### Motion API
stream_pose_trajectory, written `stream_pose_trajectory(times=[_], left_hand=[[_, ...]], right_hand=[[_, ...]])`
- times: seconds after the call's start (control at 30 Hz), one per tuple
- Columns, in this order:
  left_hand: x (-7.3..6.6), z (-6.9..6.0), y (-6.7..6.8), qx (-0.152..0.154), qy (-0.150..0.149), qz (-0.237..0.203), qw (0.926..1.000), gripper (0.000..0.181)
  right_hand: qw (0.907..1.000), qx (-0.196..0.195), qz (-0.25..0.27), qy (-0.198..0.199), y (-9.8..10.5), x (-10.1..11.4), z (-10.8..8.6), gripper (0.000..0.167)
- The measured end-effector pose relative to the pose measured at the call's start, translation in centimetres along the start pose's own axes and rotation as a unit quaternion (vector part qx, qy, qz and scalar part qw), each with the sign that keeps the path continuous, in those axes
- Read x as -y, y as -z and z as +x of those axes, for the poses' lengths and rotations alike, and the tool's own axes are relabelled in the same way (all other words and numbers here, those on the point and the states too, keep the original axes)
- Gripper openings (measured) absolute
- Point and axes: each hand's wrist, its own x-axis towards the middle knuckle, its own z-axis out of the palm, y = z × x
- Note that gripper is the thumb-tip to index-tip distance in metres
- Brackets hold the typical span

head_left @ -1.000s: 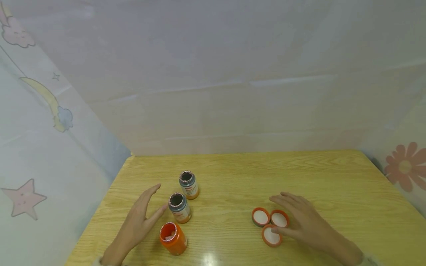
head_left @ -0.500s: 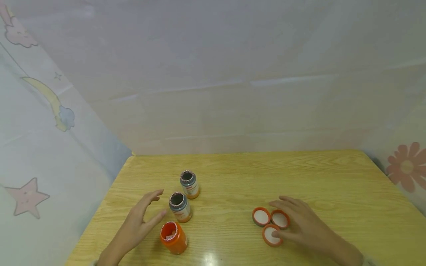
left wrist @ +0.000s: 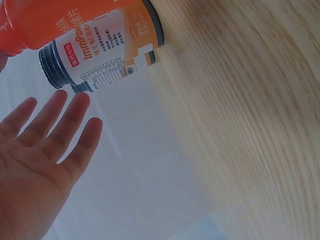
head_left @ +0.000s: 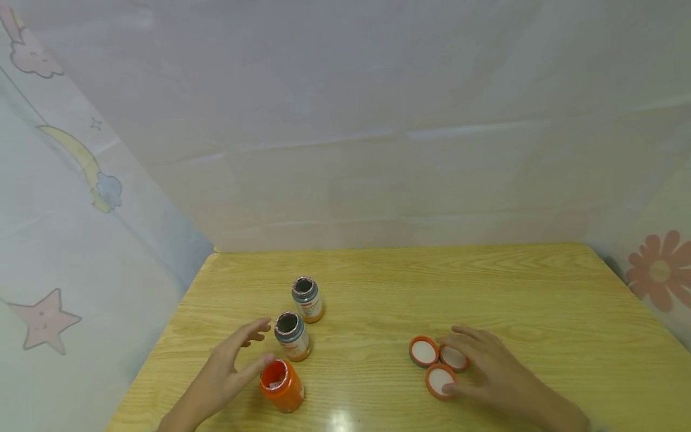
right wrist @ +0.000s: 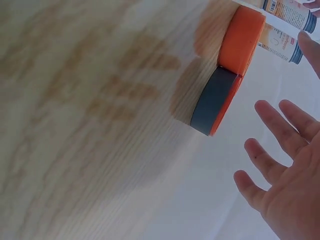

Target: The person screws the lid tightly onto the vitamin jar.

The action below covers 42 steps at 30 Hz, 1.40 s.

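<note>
Three uncapped bottles stand upright on the left side of the table: an orange bottle [head_left: 287, 395] with whitish pieces inside, a grey-necked labelled bottle [head_left: 294, 347] behind it, and a similar bottle [head_left: 310, 307] farthest back. My left hand [head_left: 224, 367] hovers left of them with fingers spread, its thumb over the orange bottle's rim; contact cannot be told. Three caps lie inside-up in a touching cluster: left cap [head_left: 423, 352], right cap [head_left: 454, 359], front cap [head_left: 438, 380]. Over the right and front caps hangs my right hand [head_left: 493, 375], fingers loosely bent, holding nothing.
The wood-grain table [head_left: 367, 282] ends at a pale fabric backdrop [head_left: 378, 180] behind it. Printed cloth [head_left: 108, 288] borders the left, and a flower print [head_left: 657, 271] is at the right. A light reflection shines near the front edge.
My left hand has drawn slightly nearer, its thumb going from the middle bottle to the orange bottle's rim. My right hand has come slightly nearer too. Bottles and caps stay in place.
</note>
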Motion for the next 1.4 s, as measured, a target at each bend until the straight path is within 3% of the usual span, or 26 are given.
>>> stream_pose_trajectory(times=[0.23,0.57,0.77,1.0,1.2,1.4], left_hand=[[-0.4,-0.3,0.1,0.014,-0.013,-0.014,0.9997,0.052],[-0.6,-0.8,-0.1,0.029,-0.017,-0.014,0.9993,0.047],[-0.9,-1.1,0.0,0.049,0.001,-0.017,0.9987,0.046],[-0.8,-1.4,-0.1,0.054,-0.029,-0.029,0.9977,0.044],[-0.8,-1.5,0.1,0.093,-0.023,-0.056,0.9939,0.044],[-0.7,-1.7,0.0,0.116,-0.048,-0.07,0.9896,0.051]], right_hand=[[0.9997,-0.008,0.021,0.012,-0.2,0.3,-0.5,0.05],[0.996,-0.018,0.023,0.085,-0.7,-0.3,-0.4,0.045],[0.9959,-0.017,0.012,0.088,-1.0,-0.2,-0.4,0.047],[0.9954,-0.024,-0.002,0.093,-1.4,-0.3,-0.7,0.048],[0.994,-0.029,0.002,0.105,-1.8,-0.6,-0.9,0.05],[0.9906,-0.038,0.007,0.131,-2.3,-1.0,-0.9,0.058]])
